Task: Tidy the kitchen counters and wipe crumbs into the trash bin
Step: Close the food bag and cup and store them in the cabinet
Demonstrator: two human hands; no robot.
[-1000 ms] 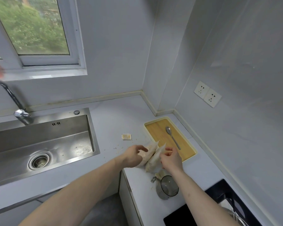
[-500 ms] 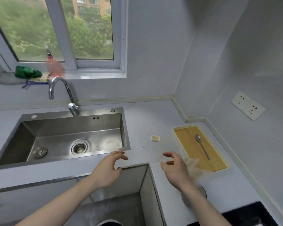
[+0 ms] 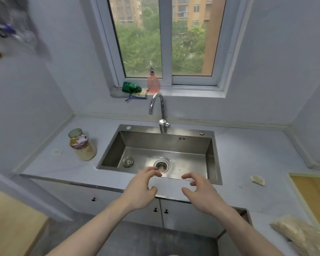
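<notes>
Both of the person's hands hang in the air over the front lip of the rectangular stainless-steel sink (image 3: 161, 154), the left hand (image 3: 139, 191) and the right hand (image 3: 201, 193) facing each other with fingers loosely curled and nothing between them: neither grasps anything, which reads as hands in transit between jobs rather than at work. Just beyond the fingertips lies the round sink drain (image 3: 161, 165); the pale grey stone counter (image 3: 248, 156) runs out to either side of them. Well off to the right of the right hand a small pale crumb of bread (image 3: 258, 180) sits on that counter, and nearer the person on the same side lies a crinkled clear plastic bag of pale contents (image 3: 299, 235), beside the bamboo cutting board with its cream rim (image 3: 314, 196). Well to the left of the left hand stands a clear jar of grains with a green lid (image 3: 81, 145), with a small pale scrap (image 3: 57, 152) past it, probably more litter to clear. No trash bin is in view. A second ago both hands gripped the plastic bag by the cutting board; half a second ago the left had let go and the bag was under the right; now it lies released, and the view has swung left from the corner to face the sink and window squarely.
</notes>
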